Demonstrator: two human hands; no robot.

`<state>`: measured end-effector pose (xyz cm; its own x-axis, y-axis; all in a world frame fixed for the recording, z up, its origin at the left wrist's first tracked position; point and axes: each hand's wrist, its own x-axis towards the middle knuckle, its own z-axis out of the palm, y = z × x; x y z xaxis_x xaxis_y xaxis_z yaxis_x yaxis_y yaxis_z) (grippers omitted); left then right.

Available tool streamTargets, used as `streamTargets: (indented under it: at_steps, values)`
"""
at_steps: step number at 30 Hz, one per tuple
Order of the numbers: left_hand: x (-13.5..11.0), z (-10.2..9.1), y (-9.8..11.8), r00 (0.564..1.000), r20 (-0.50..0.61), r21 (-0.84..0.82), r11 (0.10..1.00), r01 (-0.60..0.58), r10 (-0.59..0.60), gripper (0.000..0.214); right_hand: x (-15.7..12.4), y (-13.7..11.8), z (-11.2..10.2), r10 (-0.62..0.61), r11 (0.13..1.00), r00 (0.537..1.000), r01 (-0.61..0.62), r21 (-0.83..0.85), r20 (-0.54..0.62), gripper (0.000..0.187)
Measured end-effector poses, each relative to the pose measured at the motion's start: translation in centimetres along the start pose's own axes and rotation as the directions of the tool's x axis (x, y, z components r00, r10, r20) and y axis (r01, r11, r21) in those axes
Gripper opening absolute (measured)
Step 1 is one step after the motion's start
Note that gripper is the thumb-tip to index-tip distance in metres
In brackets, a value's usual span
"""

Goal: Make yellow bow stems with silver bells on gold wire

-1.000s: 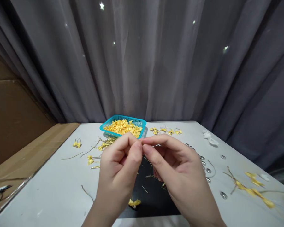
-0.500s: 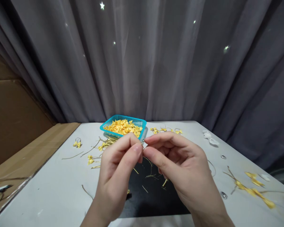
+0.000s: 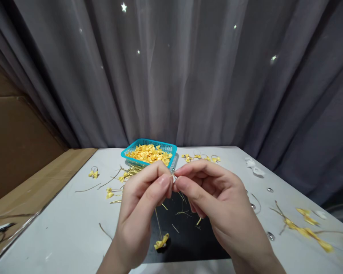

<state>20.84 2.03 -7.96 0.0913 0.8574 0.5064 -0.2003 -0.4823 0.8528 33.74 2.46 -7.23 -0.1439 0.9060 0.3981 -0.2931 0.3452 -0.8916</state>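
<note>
From the head camera, the left hand [image 3: 144,205] and right hand [image 3: 217,201] are meeting fingertip to fingertip above the black mat [image 3: 185,236], both pinching a thin gold cord [image 3: 157,220]. A yellow ribbon bow [image 3: 161,242] is dangling from its lower end, just over the mat. A teal basket [image 3: 171,149] of yellow bows is sitting behind on the white table [image 3: 60,228].
</note>
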Motion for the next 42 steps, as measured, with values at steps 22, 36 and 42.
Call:
streamTargets:
  at_steps: [22, 36, 42]
  values:
    - [0.26, -0.12, -0.17, 0.999, 0.017, 0.03, 0.999, -0.031, 0.031, 0.032, -0.24, -0.15, -0.04, 0.039, 0.997, 0.999, -0.04, -0.067, -0.01, 0.004]
    - [0.36, 0.03, -0.29, 0.998, -0.064, 0.065, 0.998, 0.01, -0.006, 0.028, -0.16, -0.13, -0.12, 0.068, 0.997, 0.998, -0.068, -0.045, 0.002, 0.007]
    - [0.08, 0.16, -0.38, 0.995, -0.091, 0.065, 0.997, 0.032, -0.026, 0.028, -0.07, -0.07, -0.2, 0.097, 0.995, 0.995, -0.097, 0.013, 0.013, 0.006]
